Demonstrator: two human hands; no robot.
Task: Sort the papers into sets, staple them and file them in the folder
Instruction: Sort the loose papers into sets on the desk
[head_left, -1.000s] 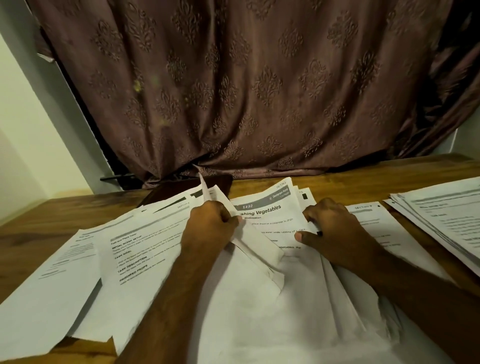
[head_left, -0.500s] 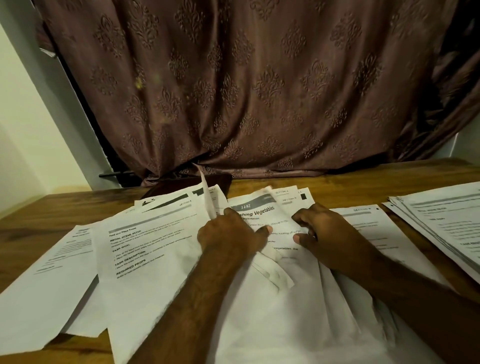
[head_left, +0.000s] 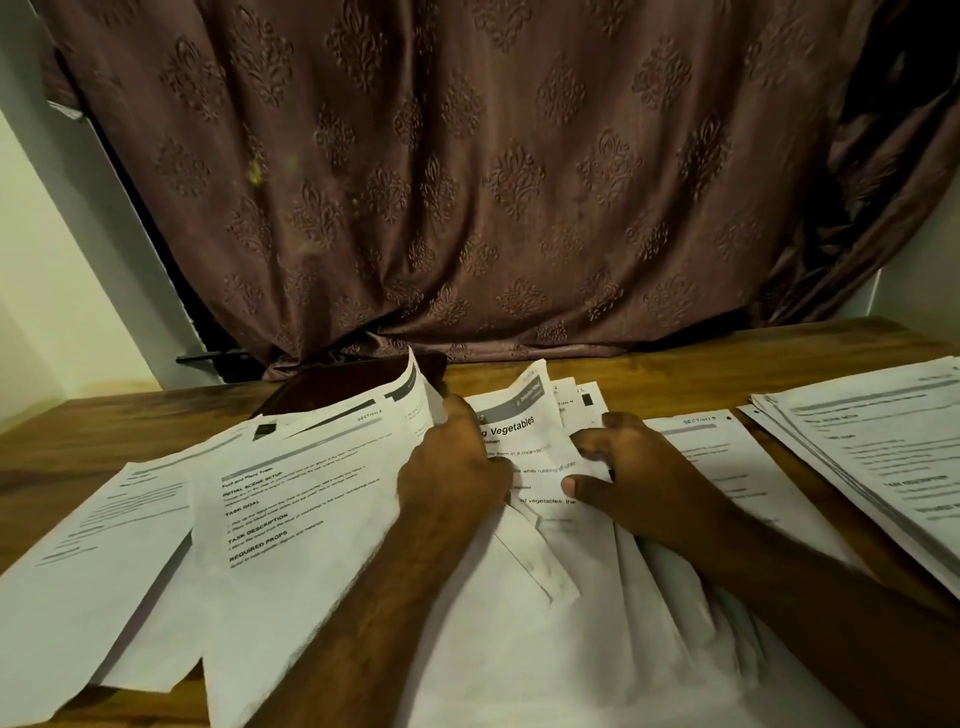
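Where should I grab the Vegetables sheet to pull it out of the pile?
Probably by its raised top right corner, pinched from the far right. The Vegetables sheet curls up off the papers there, while its lower part is tucked under other sheets, the left hand covers its left side and the right hand rests at its right edge.

The scene is dim and warm-toned. The white papers (head_left: 291, 499) in the lower half of the frame are the brightest surfaces, with the nearest blank sheets close to washed out. The curtain (head_left: 467, 182) across the upper frame is dull and darkens toward the upper right. The left hand (head_left: 452, 467) and right hand (head_left: 639, 467) show as dark shapes with little detail, and soft shadows lie on the sheets beneath them. Larger headings are readable; small print is smeared. The wide lens bows the worktop (head_left: 675, 374) edge and bends the wall (head_left: 47, 291) at the left edge. A faint speckle sits on the curtain at upper left.
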